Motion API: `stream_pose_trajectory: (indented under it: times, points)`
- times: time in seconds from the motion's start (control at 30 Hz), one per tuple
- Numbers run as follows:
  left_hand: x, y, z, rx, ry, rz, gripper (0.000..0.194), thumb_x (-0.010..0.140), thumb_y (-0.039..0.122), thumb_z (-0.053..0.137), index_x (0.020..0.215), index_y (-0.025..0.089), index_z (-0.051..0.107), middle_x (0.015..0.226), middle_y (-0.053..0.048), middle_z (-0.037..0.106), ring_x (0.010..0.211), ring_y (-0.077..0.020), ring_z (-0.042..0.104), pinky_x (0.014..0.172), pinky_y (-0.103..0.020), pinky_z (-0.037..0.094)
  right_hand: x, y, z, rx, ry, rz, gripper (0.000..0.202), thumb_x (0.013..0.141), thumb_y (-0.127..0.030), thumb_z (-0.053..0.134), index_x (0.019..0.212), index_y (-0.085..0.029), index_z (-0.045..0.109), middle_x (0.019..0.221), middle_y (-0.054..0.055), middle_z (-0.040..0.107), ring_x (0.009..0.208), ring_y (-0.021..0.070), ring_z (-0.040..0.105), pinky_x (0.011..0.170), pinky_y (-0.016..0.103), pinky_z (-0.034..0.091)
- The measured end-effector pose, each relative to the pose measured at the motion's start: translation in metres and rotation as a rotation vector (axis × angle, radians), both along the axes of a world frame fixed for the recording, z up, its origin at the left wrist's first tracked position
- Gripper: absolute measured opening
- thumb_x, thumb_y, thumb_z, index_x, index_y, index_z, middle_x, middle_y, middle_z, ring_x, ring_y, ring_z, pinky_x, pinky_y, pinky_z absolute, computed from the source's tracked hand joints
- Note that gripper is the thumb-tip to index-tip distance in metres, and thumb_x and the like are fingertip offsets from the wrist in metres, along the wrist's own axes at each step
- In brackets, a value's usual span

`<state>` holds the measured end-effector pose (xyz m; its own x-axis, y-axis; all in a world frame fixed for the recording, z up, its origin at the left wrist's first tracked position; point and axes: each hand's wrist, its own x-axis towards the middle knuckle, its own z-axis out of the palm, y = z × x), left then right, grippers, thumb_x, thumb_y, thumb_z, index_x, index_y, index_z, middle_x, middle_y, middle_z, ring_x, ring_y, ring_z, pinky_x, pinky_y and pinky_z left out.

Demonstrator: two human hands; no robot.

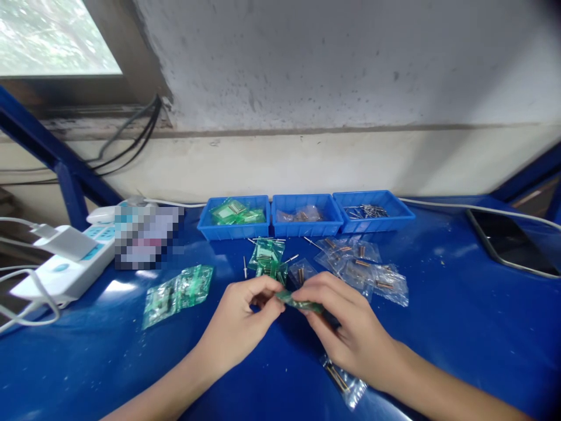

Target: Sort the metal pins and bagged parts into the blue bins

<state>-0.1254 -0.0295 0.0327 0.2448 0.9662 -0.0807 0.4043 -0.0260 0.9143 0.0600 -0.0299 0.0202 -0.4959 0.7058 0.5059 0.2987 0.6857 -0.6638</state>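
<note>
Between my two hands is a small green plastic bag (302, 302), pinched at its left end by my left hand (248, 313) and at its right by my right hand (350, 324). What the bag contains cannot be made out. Just beyond my fingers lie more green bags (266, 252) and several loose metal rivets (245, 267). Clear bags with copper-coloured pins (363, 264) are spread past my right hand. Another clear bag (344, 383) with long pins lies under my right wrist, partly covered. Filled green bags (179, 294) rest to the left.
Three blue bins stand along the back: one with green bags (205, 227), one with clear bags (307, 230), one with loose rivets (381, 224). A white power strip (52, 278) with plugs and cables sits left, near a blurred-out object (146, 237). A phone (512, 242) lies right.
</note>
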Motion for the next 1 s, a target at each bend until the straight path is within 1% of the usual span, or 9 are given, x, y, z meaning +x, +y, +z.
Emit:
stream_pose_trajectory:
  times: [0.3,0.43,0.5,0.57,0.67,0.73,0.8,0.9,1.0]
  points:
    - [-0.001,-0.001,-0.004,0.246,0.153,-0.022,0.010,0.076,0.012,0.056,0.073,0.017,0.063,0.062,0.004,0.059,0.058,-0.0097,0.052,0.055,-0.020,0.040,0.001,0.001,-0.001,0.112,-0.036,0.039,0.031,0.082,0.001,0.044,0.100,-0.018,0.060,0.090,0.006,0.055,0.081,0.0158,0.050,0.067,0.031,0.045]
    - [-0.003,0.002,-0.006,0.374,0.152,0.017,0.011,0.077,0.010,0.056,0.074,0.018,0.063,0.063,0.005,0.060,0.057,-0.0089,0.054,0.055,-0.018,0.042,0.000,-0.002,0.001,0.081,0.000,-0.056,0.036,0.081,-0.001,0.046,0.103,-0.024,0.061,0.102,0.006,0.049,0.096,0.0188,0.049,0.080,0.036,0.044]
    - [-0.005,0.003,-0.006,0.459,0.161,0.074,0.011,0.078,0.011,0.055,0.076,0.018,0.064,0.065,0.004,0.062,0.057,-0.0090,0.055,0.054,-0.018,0.042,0.000,-0.001,0.002,-0.100,0.073,-0.145,0.039,0.079,-0.003,0.047,0.106,-0.027,0.059,0.109,0.006,0.046,0.102,0.0202,0.048,0.085,0.039,0.043]
    - [-0.006,0.004,-0.005,0.560,0.177,0.133,0.012,0.079,0.010,0.054,0.077,0.018,0.064,0.066,0.003,0.064,0.056,-0.0088,0.057,0.053,-0.018,0.043,-0.001,0.002,0.003,-0.440,0.226,-0.167,0.038,0.078,-0.006,0.044,0.108,-0.027,0.054,0.106,0.006,0.048,0.098,0.0191,0.051,0.084,0.038,0.044]
    - [-0.006,0.002,-0.003,0.696,0.160,0.172,0.012,0.079,0.009,0.055,0.077,0.018,0.064,0.067,0.002,0.066,0.057,-0.0087,0.060,0.054,-0.017,0.045,-0.004,0.004,0.006,-0.940,0.496,-0.096,0.026,0.085,-0.020,0.043,0.110,-0.024,0.048,0.098,0.005,0.053,0.084,0.0161,0.057,0.073,0.032,0.047]
    - [-0.005,-0.002,-0.001,0.744,0.117,0.160,0.012,0.080,0.008,0.056,0.079,0.018,0.064,0.069,0.002,0.067,0.059,-0.0088,0.062,0.055,-0.017,0.046,-0.007,0.002,0.009,-1.115,0.549,-0.009,0.029,0.087,-0.034,0.050,0.113,-0.023,0.045,0.092,0.004,0.056,0.074,0.0136,0.057,0.065,0.028,0.047]
    - [-0.004,-0.006,0.001,0.758,0.071,0.129,0.014,0.080,0.007,0.056,0.081,0.018,0.064,0.070,0.002,0.068,0.059,-0.0083,0.062,0.054,-0.016,0.046,-0.010,-0.001,0.013,-1.186,0.500,0.093,0.035,0.082,-0.040,0.059,0.109,-0.021,0.047,0.077,0.002,0.059,0.061,0.0105,0.054,0.055,0.023,0.043]
    - [-0.002,-0.009,0.004,0.657,0.012,0.089,0.012,0.081,0.010,0.055,0.083,0.019,0.063,0.067,0.003,0.066,0.052,-0.0074,0.058,0.051,-0.017,0.045,-0.009,-0.003,0.017,-1.105,0.407,0.107,0.021,0.081,-0.036,0.062,0.087,-0.017,0.054,0.059,-0.002,0.055,0.050,0.0074,0.048,0.047,0.019,0.036]
    - [-0.002,-0.006,0.005,0.309,-0.070,0.043,0.011,0.085,0.018,0.052,0.082,0.018,0.062,0.065,0.001,0.063,0.056,-0.0094,0.057,0.055,-0.019,0.046,-0.003,0.000,0.016,-0.679,0.284,-0.087,0.009,0.085,-0.027,0.057,0.083,-0.018,0.056,0.068,-0.001,0.058,0.057,0.0088,0.053,0.052,0.021,0.042]
